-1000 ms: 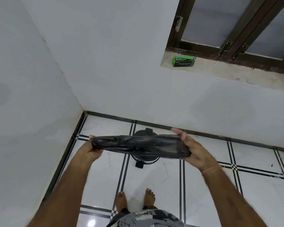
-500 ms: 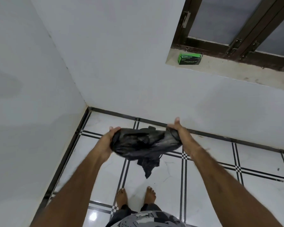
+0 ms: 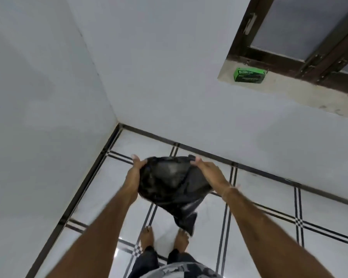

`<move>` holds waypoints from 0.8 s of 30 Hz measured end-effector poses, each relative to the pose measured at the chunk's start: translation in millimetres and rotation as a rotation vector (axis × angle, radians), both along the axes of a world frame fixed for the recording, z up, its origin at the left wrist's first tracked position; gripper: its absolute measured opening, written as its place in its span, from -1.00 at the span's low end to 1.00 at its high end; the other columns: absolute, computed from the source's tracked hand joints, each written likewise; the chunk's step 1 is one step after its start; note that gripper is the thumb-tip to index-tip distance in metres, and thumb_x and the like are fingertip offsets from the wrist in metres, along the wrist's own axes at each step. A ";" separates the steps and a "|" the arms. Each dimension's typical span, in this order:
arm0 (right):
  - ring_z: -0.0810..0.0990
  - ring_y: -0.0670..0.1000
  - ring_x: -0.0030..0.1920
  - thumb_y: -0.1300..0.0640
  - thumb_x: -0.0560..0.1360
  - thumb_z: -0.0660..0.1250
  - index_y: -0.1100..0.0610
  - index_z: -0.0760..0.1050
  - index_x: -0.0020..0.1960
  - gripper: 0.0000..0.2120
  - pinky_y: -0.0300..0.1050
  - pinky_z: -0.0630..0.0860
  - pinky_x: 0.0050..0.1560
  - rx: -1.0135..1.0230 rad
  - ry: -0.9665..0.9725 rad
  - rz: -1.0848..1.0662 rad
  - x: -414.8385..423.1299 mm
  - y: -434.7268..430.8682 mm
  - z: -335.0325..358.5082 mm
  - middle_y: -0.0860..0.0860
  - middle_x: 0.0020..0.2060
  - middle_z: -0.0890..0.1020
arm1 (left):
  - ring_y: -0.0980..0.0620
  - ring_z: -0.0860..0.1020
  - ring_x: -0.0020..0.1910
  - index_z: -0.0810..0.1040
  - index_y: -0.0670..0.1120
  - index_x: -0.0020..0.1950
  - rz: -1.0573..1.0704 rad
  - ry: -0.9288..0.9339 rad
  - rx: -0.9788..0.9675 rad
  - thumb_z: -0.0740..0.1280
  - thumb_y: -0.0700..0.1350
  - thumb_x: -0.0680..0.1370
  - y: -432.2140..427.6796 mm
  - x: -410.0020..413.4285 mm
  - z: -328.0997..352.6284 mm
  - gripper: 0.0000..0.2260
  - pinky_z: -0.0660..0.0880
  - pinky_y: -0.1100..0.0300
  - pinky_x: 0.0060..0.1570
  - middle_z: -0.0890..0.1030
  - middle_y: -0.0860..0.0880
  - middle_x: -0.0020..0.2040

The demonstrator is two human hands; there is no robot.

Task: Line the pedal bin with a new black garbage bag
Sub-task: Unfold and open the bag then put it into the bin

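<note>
Left hand (image 3: 135,170) and right hand (image 3: 208,171) are gripping bag (image 3: 169,184) by its mouth edges above floor (image 3: 265,199); likely handling light, limp, slippery, so pinching the rim suits best.

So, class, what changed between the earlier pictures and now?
The left hand and right hand moved closer together, so the stretched black plastic garbage bag now bulges open, its tail hanging down. Both keep gripping it; the green cardboard box stays on the window sill.

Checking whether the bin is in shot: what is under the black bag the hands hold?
Only tiled floor and bare feet show around the black bag; whatever lies directly beneath it is covered.
</note>
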State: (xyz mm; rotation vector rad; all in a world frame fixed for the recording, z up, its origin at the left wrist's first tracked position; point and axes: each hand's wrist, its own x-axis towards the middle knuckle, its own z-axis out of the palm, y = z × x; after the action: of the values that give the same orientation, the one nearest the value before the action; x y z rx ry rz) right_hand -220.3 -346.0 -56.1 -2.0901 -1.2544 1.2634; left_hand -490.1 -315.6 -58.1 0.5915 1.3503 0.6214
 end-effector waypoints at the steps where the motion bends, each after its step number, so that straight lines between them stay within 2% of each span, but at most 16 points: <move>1: 0.58 -0.03 0.38 -0.71 0.34 0.02 -0.17 0.71 0.23 -0.14 0.04 0.38 0.52 0.072 0.029 -0.024 2.4 18.9 12.7 -0.12 0.29 0.70 | -0.07 0.65 0.24 0.59 0.01 0.42 0.013 -0.003 0.041 -0.12 0.47 0.58 16.5 2.0 14.0 -0.21 0.58 0.10 0.15 0.73 -0.05 0.21; 4: 0.59 -0.05 0.39 -0.71 0.34 0.09 -0.23 0.66 0.28 -0.19 0.06 0.41 0.53 0.171 0.065 -0.057 2.6 54.4 44.1 -0.16 0.30 0.69 | -0.01 0.63 0.25 0.51 0.04 0.51 0.080 0.044 0.189 -0.05 0.49 0.57 48.0 3.3 39.7 -0.23 0.55 0.09 0.24 0.67 -0.01 0.30; 7: 0.64 -0.04 0.29 -0.68 0.38 0.12 -0.24 0.66 0.22 -0.28 0.11 0.47 0.47 0.224 0.116 -0.088 -8.7 64.8 53.4 -0.16 0.21 0.72 | 0.09 0.63 0.14 0.50 0.09 0.51 0.158 0.056 0.225 -0.02 0.47 0.59 54.0 -9.1 50.6 -0.30 0.55 0.21 0.02 0.64 0.04 0.26; 11: 0.59 -0.05 0.37 -0.67 0.37 0.16 -0.23 0.63 0.30 -0.26 0.10 0.42 0.52 0.259 0.177 -0.115 -32.2 65.4 51.4 -0.18 0.29 0.68 | 0.11 0.62 0.09 0.47 0.07 0.54 0.161 0.029 0.261 -0.03 0.43 0.63 62.3 -24.2 53.9 -0.32 0.53 0.26 -0.11 0.62 0.01 0.30; 15: 0.61 -0.05 0.34 -0.68 0.36 0.16 -0.22 0.64 0.29 -0.25 0.09 0.45 0.49 0.275 0.203 -0.158 -47.1 67.9 51.2 -0.18 0.25 0.70 | 0.02 0.58 0.22 0.39 0.02 0.60 0.124 -0.016 0.279 -0.05 0.40 0.65 72.8 -36.7 56.9 -0.31 0.53 0.25 -0.07 0.57 -0.03 0.42; 18: 0.61 -0.04 0.35 -0.67 0.38 0.17 -0.24 0.65 0.25 -0.30 0.10 0.45 0.48 0.274 0.198 -0.161 -52.0 71.7 51.3 -0.18 0.25 0.70 | 0.03 0.57 0.22 0.40 0.02 0.59 0.121 -0.032 0.296 -0.05 0.41 0.64 83.2 -42.2 56.5 -0.30 0.53 0.25 -0.07 0.55 -0.03 0.47; 22: 0.58 -0.01 0.40 -0.67 0.36 0.18 -0.19 0.61 0.35 -0.21 0.11 0.42 0.52 0.269 0.226 -0.162 -52.9 88.9 50.2 -0.13 0.32 0.67 | 0.13 0.61 0.12 0.42 0.05 0.57 0.128 -0.025 0.302 -0.04 0.44 0.62 101.7 -43.4 56.0 -0.30 0.56 0.28 -0.18 0.57 -0.02 0.44; 24: 0.56 -0.02 0.42 -0.67 0.37 0.17 -0.17 0.58 0.39 -0.18 0.11 0.40 0.54 0.265 0.240 -0.145 -52.4 101.3 48.4 -0.13 0.36 0.65 | 0.07 0.61 0.18 0.44 0.06 0.56 0.138 -0.016 0.295 -0.04 0.44 0.62 110.0 -42.9 54.5 -0.30 0.55 0.25 -0.14 0.57 -0.02 0.45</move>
State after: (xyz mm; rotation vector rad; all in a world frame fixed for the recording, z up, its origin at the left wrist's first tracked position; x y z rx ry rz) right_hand -272.7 -244.8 -7.7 -1.7512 -1.0783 1.1730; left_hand -532.9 -205.6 -3.6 0.7317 1.3009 0.9455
